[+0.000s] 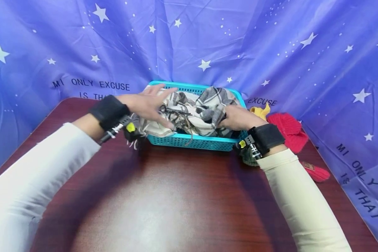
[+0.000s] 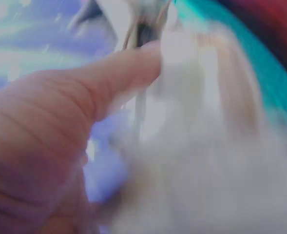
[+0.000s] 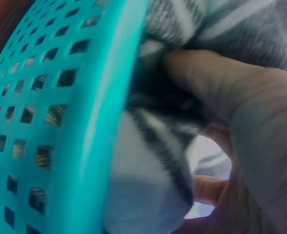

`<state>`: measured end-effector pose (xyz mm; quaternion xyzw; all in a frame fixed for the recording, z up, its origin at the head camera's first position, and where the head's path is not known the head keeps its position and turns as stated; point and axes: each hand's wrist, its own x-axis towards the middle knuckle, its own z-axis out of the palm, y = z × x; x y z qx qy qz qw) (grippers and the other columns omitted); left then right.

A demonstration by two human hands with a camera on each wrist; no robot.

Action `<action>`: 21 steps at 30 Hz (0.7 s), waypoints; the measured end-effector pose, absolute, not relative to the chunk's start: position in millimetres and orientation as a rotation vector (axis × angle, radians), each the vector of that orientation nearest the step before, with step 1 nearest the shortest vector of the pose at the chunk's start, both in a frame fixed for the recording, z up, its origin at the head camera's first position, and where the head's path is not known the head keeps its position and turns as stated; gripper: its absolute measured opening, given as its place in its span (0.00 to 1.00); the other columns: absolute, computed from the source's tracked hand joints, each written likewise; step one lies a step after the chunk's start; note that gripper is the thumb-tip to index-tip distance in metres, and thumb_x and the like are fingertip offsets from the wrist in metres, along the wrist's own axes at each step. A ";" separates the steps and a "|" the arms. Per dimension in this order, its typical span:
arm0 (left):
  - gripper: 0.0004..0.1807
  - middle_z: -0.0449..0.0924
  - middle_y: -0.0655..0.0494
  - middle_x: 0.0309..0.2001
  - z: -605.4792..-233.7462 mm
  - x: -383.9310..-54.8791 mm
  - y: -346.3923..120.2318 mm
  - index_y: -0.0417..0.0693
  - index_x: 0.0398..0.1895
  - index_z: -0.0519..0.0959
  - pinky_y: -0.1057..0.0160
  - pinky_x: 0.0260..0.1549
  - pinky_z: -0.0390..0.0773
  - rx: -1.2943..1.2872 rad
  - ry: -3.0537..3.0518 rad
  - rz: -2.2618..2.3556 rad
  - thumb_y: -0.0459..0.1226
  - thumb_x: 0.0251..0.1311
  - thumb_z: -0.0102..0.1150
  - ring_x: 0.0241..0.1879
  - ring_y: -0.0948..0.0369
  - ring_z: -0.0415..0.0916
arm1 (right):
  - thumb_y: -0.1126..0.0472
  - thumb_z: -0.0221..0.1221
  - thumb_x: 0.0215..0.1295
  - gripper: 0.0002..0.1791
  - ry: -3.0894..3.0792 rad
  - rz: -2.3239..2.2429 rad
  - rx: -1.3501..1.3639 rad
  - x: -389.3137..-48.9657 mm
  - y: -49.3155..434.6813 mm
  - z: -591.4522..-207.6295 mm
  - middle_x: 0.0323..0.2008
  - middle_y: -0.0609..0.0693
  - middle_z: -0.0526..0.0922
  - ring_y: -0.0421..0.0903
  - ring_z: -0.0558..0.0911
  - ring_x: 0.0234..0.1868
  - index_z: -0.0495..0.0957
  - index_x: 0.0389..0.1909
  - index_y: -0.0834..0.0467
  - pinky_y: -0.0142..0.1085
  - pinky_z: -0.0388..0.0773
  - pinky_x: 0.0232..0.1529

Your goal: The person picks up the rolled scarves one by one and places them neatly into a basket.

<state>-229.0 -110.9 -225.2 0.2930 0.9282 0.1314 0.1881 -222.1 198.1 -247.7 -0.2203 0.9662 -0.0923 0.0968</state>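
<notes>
A plaid scarf [image 1: 190,110] in white, grey and black, with dark fringe, lies bunched inside a turquoise plastic basket [image 1: 192,141]. Over the scarf's left part is my left hand [image 1: 148,105], its fingers spread. The left wrist view is blurred: pale cloth [image 2: 197,170] hides much of that hand [image 2: 41,131], and its thumb lies against the cloth. At the basket's right end my right hand [image 1: 239,117] grips a fold of the scarf, thumb on the near side and fingers behind. Some scarf fringe hangs outside the basket's left end.
Right of the basket lie a yellow cloth item [image 1: 261,111], a red knitted item [image 1: 288,131] and a smaller red knitted piece [image 1: 316,172] with a label. A dark green item [image 1: 250,158] sits under my right wrist. Behind the brown table [image 1: 176,196] hangs a starry blue curtain [image 1: 189,45].
</notes>
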 end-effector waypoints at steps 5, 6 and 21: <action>0.75 0.12 0.34 0.76 -242.8 -242.1 -165.2 0.53 0.76 0.13 0.28 0.68 0.35 0.646 2.540 0.548 0.63 0.54 0.67 0.77 0.37 0.20 | 0.71 0.60 0.57 0.42 2.854 -0.326 -0.502 -224.6 192.2 -251.5 0.47 0.68 0.82 0.57 0.83 0.34 0.53 0.72 0.58 0.47 0.80 0.37; 0.74 0.15 0.33 0.77 -248.4 -244.3 -172.8 0.51 0.76 0.14 0.29 0.69 0.37 0.647 2.506 0.625 0.62 0.56 0.67 0.77 0.37 0.23 | 0.72 0.60 0.56 0.50 2.852 -0.355 -0.457 -225.2 191.7 -251.7 0.46 0.70 0.81 0.56 0.81 0.29 0.43 0.76 0.55 0.44 0.79 0.31; 0.19 0.70 0.54 0.18 -256.4 -227.3 -154.7 0.40 0.24 0.74 0.66 0.15 0.68 0.331 2.881 0.710 0.43 0.69 0.60 0.15 0.63 0.65 | 0.56 0.60 0.66 0.17 2.792 -0.144 -0.607 -235.0 193.7 -255.5 0.41 0.64 0.84 0.59 0.83 0.42 0.80 0.49 0.65 0.53 0.81 0.47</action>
